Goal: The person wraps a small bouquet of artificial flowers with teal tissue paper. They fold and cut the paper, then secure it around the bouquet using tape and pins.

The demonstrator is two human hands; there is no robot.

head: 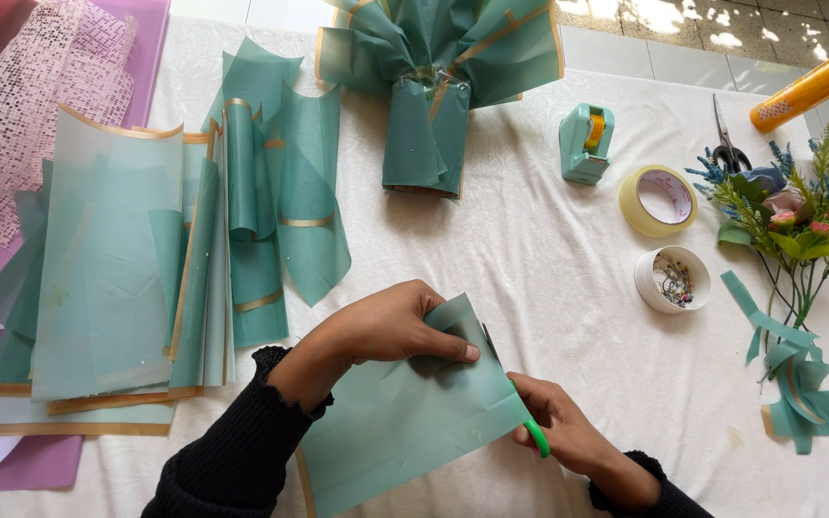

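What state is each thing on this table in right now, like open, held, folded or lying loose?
Teal sheet: held, partly folded, being cut.
Left hand: pinching the sheet's top edge.
Right hand: gripping green-handled scissors, blades hidden by the sheet.
Stack of teal sheets: lying flat, loose.
Wrapped teal bundle: gathered and taped.
Tape roll: lying flat.
Small round tin: open, lid off.
Black scissors: lying shut.
Flower bunch: lying on its side.

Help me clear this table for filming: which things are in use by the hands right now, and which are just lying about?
In use:
left hand
right hand
teal sheet
green-handled scissors

Lying about:
stack of teal sheets
wrapped teal bundle
tape dispenser
tape roll
small white tub
flowers
teal scraps
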